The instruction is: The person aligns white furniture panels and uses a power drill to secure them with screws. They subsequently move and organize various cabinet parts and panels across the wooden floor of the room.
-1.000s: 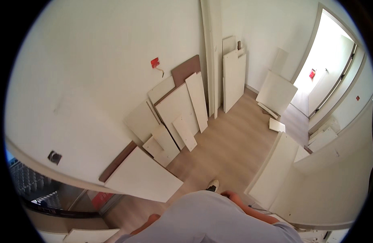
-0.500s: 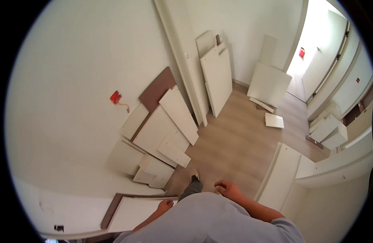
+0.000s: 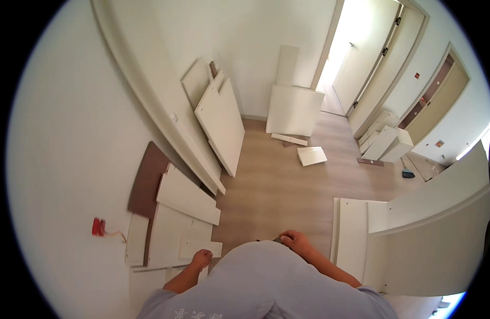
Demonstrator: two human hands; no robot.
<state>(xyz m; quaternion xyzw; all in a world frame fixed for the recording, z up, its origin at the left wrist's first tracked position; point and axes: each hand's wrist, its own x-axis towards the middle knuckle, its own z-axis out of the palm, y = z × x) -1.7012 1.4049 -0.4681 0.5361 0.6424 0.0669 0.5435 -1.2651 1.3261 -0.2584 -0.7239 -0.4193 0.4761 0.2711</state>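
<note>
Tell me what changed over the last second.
The view swung right: the leaning white panels slid to the lower left, and the doorway came fully into sight. The left hand and right hand stay close to the body, the right on something small and dark. Panels lie unmoved.

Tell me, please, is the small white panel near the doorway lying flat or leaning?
Flat: the small white panel lies face up on the wood floor, touching no wall.

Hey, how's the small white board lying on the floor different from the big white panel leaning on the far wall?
The small white board lies flat on the wood floor, out in the open; the big white panel stands nearly upright, propped against the far wall. The board looks far smaller than the panel. Nothing touches the board, while a narrow strip lies at the panel's foot. Both are plain white and rectangular.
</note>
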